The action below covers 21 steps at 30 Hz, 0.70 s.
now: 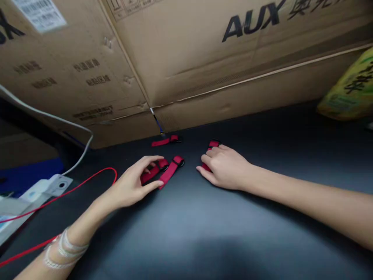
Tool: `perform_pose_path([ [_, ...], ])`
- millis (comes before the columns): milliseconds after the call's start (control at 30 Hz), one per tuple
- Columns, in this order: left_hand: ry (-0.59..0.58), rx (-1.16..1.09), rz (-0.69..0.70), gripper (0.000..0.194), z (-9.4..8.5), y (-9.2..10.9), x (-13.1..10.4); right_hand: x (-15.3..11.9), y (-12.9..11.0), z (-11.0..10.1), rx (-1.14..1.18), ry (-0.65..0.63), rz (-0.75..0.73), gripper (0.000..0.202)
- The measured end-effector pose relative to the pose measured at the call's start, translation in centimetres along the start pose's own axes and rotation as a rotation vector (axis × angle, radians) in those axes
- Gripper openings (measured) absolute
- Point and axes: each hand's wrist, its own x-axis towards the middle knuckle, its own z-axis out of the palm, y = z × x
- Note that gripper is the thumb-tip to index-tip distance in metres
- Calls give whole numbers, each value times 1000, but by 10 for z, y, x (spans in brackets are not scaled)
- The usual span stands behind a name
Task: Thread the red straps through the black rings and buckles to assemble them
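Note:
Red straps with black buckles lie on the dark tabletop. My left hand [132, 184] reaches over two of them, thumb and fingers apart. Its fingers partly cover one red strap [150, 174], and its thumb tip touches the lower end of the other red strap [171, 171]. To the right, my right hand [225, 167] rests palm down with bent fingers over a red strap [214, 144], which shows at its buckle end and beside the fingers. Farther back, another red strap [161, 142] lies near the cardboard, away from both hands.
Large cardboard boxes [204, 58] stand along the back edge of the dark tabletop [186, 233]. A yellow-green package [349, 89] is at the right rear. On the left are a white power strip [37, 194], a red cable [84, 181] and a pale cable [52, 114].

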Motion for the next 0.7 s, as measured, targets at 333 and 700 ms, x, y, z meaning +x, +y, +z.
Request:
perform_pose_path([
  [333,-11,-37,93,52,-2,1,-1,1,1,1,-5,21,-17,42],
  [700,-99,42,82,42,-5,5,-5,0,1,2,-17,40,-5,41],
])
